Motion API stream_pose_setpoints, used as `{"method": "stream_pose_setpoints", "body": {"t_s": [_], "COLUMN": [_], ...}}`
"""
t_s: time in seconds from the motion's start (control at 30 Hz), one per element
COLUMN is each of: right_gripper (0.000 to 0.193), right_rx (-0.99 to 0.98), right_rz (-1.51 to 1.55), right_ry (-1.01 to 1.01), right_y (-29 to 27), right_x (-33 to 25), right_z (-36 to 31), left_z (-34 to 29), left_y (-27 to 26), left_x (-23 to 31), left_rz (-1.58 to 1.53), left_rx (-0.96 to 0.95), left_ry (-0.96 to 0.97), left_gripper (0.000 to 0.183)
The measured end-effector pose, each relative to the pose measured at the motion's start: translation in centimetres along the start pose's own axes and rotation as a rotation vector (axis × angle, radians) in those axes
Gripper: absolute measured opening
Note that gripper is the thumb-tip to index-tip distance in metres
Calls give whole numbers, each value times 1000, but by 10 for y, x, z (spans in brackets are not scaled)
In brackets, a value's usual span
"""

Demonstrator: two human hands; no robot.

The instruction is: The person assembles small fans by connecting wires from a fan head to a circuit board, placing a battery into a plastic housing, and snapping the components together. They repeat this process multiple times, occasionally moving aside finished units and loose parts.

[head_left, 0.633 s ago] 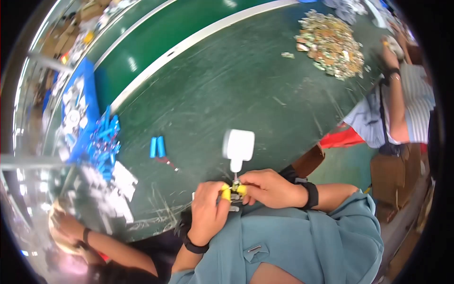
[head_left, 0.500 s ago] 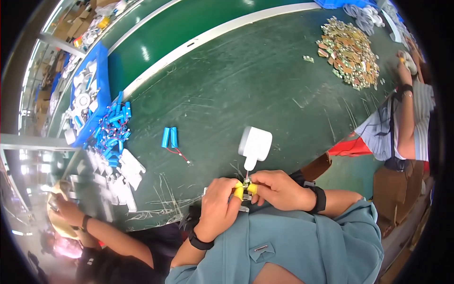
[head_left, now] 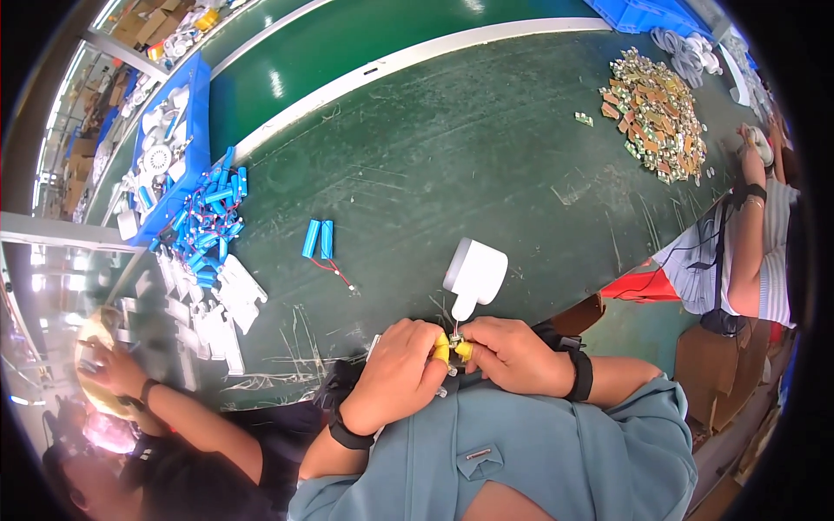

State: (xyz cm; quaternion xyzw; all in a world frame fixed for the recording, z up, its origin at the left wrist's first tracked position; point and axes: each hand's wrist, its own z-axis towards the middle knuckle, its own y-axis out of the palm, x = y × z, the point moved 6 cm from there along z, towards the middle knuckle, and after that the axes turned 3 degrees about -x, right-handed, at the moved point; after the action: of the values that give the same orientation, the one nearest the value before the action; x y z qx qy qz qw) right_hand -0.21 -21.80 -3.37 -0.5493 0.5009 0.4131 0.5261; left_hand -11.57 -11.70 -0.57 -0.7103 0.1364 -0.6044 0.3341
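Since the earlier frame the whole head view has swung, so the pair of blue cells (head_left: 319,240) and the white device (head_left: 479,273) sit farther right in it, while the person's hands stay close together at the near edge of the bench (head_left: 408,182). The right hand (head_left: 521,356) pinches a small board (head_left: 455,339) between thumb and finger; the left hand (head_left: 395,369) closes in beside it, wearing yellow finger covers (head_left: 441,349), though whether it grips the board cannot be told. The white device lies just beyond, neck toward the hands, with a thin wire (head_left: 457,325) leading to the board. The board is probably light, stiff and fragile, best taken by its edges, without tugging the wire. The device's shell looks hard, smooth and perhaps slippery, safer held around its body.
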Motion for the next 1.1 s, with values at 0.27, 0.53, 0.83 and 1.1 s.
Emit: {"method": "stream_pose_setpoints", "body": {"t_s": [0.27, 0.53, 0.83, 1.1], "right_gripper": [21, 17, 17, 14], "right_rx": [-17, 17, 68, 69], "right_rz": [-29, -120, -130, -209], "right_ry": [5, -32, -78, -120], "right_y": [1, 2, 2, 3], "right_x": [2, 5, 2, -1], "right_z": [1, 0, -1, -1], "left_z": [-3, -6, -5, -2], "left_y": [3, 5, 9, 8], "left_x": [-5, -8, -5, -4], "left_rz": [-8, -68, -136, -104], "left_rx": [26, 94, 126, 70], "left_ry": [-79, -100, -25, 24], "left_gripper": [21, 25, 24, 21]}}
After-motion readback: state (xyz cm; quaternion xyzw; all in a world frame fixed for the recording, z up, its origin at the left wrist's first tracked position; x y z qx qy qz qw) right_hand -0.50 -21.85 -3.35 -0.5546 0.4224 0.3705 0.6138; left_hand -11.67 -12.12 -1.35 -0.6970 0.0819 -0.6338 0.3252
